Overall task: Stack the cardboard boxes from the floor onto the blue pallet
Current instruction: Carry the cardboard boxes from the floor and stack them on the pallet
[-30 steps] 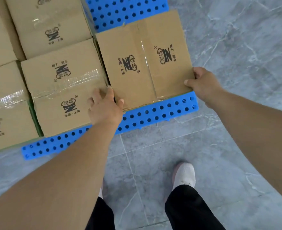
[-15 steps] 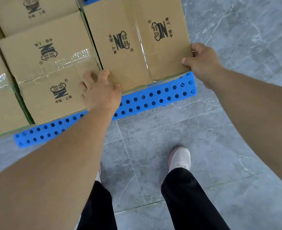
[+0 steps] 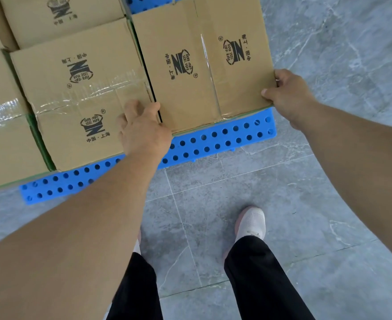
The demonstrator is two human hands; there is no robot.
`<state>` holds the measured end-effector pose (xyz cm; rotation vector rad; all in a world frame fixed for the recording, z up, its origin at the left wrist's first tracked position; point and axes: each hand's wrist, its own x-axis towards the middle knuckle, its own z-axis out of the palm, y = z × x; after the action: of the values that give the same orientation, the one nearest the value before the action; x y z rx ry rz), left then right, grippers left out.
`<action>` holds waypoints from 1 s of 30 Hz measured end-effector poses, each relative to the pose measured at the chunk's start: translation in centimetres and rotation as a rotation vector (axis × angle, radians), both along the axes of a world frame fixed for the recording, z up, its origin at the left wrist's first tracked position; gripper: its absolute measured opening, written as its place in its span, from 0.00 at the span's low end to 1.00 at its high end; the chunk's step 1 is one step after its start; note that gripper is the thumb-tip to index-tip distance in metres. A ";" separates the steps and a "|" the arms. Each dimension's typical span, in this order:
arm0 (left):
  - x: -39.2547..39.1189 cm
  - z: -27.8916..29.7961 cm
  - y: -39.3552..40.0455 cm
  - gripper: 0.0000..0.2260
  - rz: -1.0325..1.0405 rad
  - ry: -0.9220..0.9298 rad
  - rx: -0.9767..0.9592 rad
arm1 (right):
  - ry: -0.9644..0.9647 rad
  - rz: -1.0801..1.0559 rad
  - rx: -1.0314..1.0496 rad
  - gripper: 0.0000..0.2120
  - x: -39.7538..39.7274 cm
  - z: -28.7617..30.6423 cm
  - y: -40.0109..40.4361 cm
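A taped cardboard box point(image 3: 202, 63) with black logos sits on the blue perforated pallet point(image 3: 213, 139) at its near right corner. My left hand point(image 3: 144, 128) grips the box's near left corner, fingers in the gap beside the neighbouring box point(image 3: 79, 93). My right hand point(image 3: 287, 93) grips the near right corner, thumb on the top edge and fingers curled down the side. Several more boxes fill the pallet to the left and behind.
Grey marbled floor tiles point(image 3: 328, 204) surround the pallet. My legs in black trousers and a white shoe point(image 3: 250, 222) stand just in front of the pallet's near edge. More cardboard boxes point(image 3: 59, 17) run off the frame's top left.
The box stays on the pallet's corner with both hands on it. My left hand has shifted slightly along the seam between the two boxes; the view has shifted a little.
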<state>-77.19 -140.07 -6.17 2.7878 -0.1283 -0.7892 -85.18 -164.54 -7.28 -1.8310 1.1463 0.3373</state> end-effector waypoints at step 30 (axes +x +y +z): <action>-0.3 30.1 21.4 0.28 0.470 -0.087 -0.250 | -0.039 0.957 -0.516 0.27 7.7 33.0 28.5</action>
<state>-77.49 -118.63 23.90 2.4668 0.3741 -0.4947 -77.43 -136.06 25.67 -2.7576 0.2430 0.5677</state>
